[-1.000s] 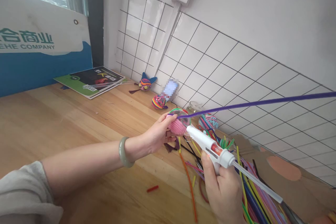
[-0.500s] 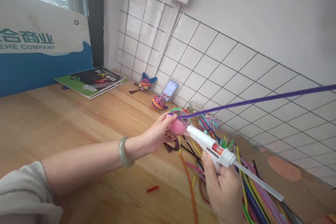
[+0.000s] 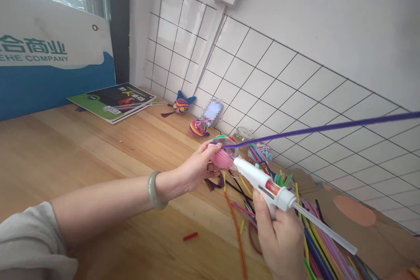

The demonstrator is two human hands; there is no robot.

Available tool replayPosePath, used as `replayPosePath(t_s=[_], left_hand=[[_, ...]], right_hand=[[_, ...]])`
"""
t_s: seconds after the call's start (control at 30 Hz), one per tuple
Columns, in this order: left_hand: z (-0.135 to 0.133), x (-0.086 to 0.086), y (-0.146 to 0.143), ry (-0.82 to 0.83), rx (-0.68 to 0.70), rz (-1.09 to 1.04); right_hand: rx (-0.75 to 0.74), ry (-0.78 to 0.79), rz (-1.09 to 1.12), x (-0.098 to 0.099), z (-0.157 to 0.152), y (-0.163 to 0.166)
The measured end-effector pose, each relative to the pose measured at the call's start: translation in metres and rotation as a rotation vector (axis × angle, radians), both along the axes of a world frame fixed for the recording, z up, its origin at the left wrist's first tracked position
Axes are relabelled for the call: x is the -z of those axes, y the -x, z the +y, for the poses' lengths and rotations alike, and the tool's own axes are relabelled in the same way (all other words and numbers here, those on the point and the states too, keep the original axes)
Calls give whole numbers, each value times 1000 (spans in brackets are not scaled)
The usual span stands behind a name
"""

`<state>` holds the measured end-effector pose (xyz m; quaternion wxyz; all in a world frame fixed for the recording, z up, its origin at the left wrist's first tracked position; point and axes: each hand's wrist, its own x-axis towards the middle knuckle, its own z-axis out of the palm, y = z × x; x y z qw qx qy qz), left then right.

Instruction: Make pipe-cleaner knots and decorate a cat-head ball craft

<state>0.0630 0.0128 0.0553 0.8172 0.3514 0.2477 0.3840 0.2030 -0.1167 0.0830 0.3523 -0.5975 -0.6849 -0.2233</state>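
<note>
My left hand (image 3: pixel 201 162) grips a clear round ball (image 3: pixel 232 148) partly covered with rows of pink pipe cleaner (image 3: pixel 221 157). Under my left thumb lies the end of a purple pipe cleaner (image 3: pixel 305 130), which stretches up and away to the right edge of view. My right hand (image 3: pixel 278 236) is wrapped round the handle of a white hot glue gun (image 3: pixel 259 177). The gun's nozzle points at the ball, at or very near its right side; contact is hard to tell. From the gun's rear sticks a long translucent glue stick (image 3: pixel 328 229).
Loose coloured pipe cleaners (image 3: pixel 324 245) lie at lower right beside brown cardboard (image 3: pixel 354 236). Along the wall grid stand a glass jar (image 3: pixel 244 133), a blue-and-pink wrapped ball (image 3: pixel 259 152), a striped ball (image 3: pixel 197 128) and an eared one (image 3: pixel 182 104). A booklet (image 3: pixel 113 103) lies at far left.
The purple pipe cleaner's far end has dipped slightly at the right edge. Both hands, the ball and the glue gun stay almost where they were.
</note>
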Motion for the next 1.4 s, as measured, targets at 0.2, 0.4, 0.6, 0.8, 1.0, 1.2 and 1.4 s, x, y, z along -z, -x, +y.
replayPosePath(t_s=[0.2,0.4,0.6,0.8,1.0,1.2,1.4], left_hand=[[0,-2,0,12,2,6],[2,0,1,17,16,-17],[11,4,2,6,37,-60],[27,8,6,-5,-37,-30],[36,7,10,-61,-144,-30],[32,4,8,-97,-94,-59],[25,0,9,-180,-55,-39]], right_hand=[[6,-8,-14,1,0,0],[29,59,129,2,0,-4],[-49,209,651,4,-4,-17],[-303,348,1137,-4,4,-31],[-345,982,1185,21,12,-44],[-217,1201,671,66,30,-16],[-120,804,272,66,33,-4]])
